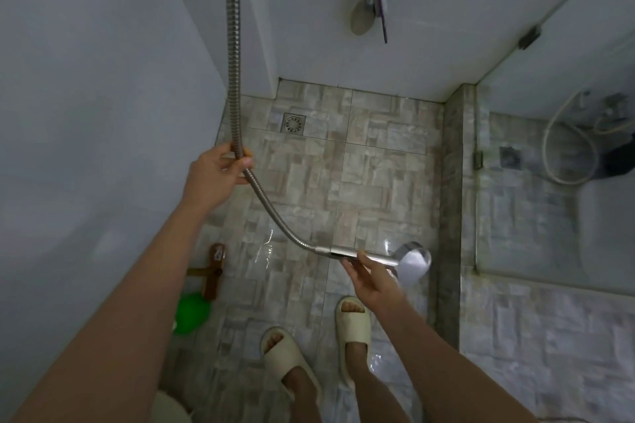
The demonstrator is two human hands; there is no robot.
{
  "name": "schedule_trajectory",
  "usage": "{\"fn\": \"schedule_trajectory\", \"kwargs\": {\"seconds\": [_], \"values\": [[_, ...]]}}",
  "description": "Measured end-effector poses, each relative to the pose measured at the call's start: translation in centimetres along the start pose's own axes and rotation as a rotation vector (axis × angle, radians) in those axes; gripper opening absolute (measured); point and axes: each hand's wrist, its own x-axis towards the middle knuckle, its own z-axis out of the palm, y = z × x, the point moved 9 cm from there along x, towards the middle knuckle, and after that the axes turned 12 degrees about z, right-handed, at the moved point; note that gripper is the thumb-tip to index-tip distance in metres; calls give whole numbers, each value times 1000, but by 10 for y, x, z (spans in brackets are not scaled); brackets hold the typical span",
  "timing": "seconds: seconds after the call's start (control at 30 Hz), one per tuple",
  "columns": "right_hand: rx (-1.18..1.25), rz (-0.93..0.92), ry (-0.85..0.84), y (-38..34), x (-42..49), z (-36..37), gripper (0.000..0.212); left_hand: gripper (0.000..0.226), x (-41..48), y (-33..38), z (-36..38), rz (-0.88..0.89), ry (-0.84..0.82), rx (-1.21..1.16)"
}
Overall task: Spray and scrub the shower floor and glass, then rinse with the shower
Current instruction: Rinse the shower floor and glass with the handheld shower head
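At ten o'clock the left hand (220,172) curls round the metal hose (234,45); at four o'clock the right hand (371,276) pinches the handle of the shower head (414,261), apparently spraying.

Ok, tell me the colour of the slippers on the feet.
Cream, a plain off-white with no pattern; both slippers match. The head view shows them, near the bottom.

One wide-angle view, worn on the person's head, looks steeply down at the shower floor (343,165). The left hand (216,175) and right hand (371,280) sit mid-frame, close to the lens. The glass (536,223) stands right of the right hand.
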Motion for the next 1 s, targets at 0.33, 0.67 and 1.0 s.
{"fn": "schedule_trajectory", "kwargs": {"seconds": [0.33, 0.67, 1.0], "values": [[-381, 121, -59, 45, 2, 58, 10, 13, -18, -21, -72, 17, 118, 72], [-473, 215, -53, 102, 7, 79, 4, 7, -35, -21, -115, 55, 138, 187], [-503, 220, -112, 133, 14, 109, 2, 15, -48, -20, -160, 41, 191, 207]]}}
